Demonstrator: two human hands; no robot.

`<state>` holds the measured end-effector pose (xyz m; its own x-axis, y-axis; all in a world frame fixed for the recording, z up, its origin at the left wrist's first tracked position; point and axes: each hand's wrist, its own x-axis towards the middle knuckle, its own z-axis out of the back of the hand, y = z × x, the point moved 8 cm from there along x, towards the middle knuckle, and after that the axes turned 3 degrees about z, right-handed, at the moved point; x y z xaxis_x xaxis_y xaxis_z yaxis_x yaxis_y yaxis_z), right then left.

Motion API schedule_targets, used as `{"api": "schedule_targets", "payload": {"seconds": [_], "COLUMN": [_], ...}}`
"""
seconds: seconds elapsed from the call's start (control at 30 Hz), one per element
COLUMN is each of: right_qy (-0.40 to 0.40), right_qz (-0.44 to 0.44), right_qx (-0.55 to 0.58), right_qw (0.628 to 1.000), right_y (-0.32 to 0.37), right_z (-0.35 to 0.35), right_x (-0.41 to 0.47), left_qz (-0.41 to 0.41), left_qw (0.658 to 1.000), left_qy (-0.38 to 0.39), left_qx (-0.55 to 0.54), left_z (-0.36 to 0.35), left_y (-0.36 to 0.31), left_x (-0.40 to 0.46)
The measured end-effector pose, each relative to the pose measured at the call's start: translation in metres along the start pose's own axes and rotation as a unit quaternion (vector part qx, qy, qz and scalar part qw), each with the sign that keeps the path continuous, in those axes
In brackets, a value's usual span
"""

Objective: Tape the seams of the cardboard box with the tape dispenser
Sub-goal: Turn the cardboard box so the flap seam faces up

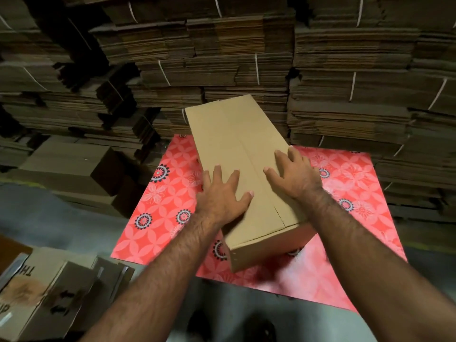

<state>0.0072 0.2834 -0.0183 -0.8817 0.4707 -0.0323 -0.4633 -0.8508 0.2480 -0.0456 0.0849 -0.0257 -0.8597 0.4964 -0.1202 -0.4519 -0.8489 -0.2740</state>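
A long plain cardboard box (232, 134) lies on a red flower-patterned mat (350, 183), its top flaps folded shut with a centre seam running lengthwise and no tape visible on it. My left hand (222, 193) lies flat on the left flap near the box's front end, fingers spread. On the right flap, my right hand (293, 174) presses down with its fingers apart, close to the box's right edge. Neither hand holds anything. No tape dispenser is in view.
Tall stacks of flattened, strapped cardboard (222, 50) wall off the back and both sides. A brown box (74, 166) sits at the left on the grey floor. A printed carton (32, 292) lies at the lower left.
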Motion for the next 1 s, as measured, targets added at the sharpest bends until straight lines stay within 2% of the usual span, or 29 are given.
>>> {"api": "schedule_targets", "payload": {"seconds": [0.07,0.13,0.3,0.47,0.6,0.83,0.93,1.0], "right_qy": [-0.019,-0.015,-0.023,-0.059,-0.080,-0.004,0.022,0.005], "right_qz": [-0.074,-0.136,-0.222,-0.299,-0.288,-0.169,-0.144,-0.167], "right_qx": [-0.017,-0.006,0.031,0.026,0.017,-0.010,-0.012,-0.007], "right_qw": [0.997,0.991,0.974,0.952,0.954,0.986,0.989,0.986], "right_y": [0.006,0.017,0.035,0.041,0.036,-0.002,-0.008,-0.009], "right_z": [-0.001,-0.008,-0.022,-0.033,-0.026,-0.004,0.001,0.004], "right_x": [-0.010,-0.026,-0.073,-0.088,-0.081,-0.038,-0.026,-0.025], "left_qz": [-0.042,-0.083,-0.165,-0.236,-0.215,-0.088,-0.090,-0.099], "left_qw": [0.999,0.995,0.980,0.961,0.967,0.981,0.973,0.971], "left_qy": [-0.013,0.009,0.075,0.123,0.107,0.134,0.113,0.084], "left_qx": [0.032,0.047,0.080,0.073,0.083,0.113,0.177,0.203], "left_z": [0.012,0.019,0.029,0.027,0.025,0.018,0.030,0.044], "left_y": [0.004,0.014,0.031,0.027,0.034,0.043,0.045,0.049], "left_x": [0.020,0.053,0.133,0.162,0.153,0.130,0.127,0.136]}}
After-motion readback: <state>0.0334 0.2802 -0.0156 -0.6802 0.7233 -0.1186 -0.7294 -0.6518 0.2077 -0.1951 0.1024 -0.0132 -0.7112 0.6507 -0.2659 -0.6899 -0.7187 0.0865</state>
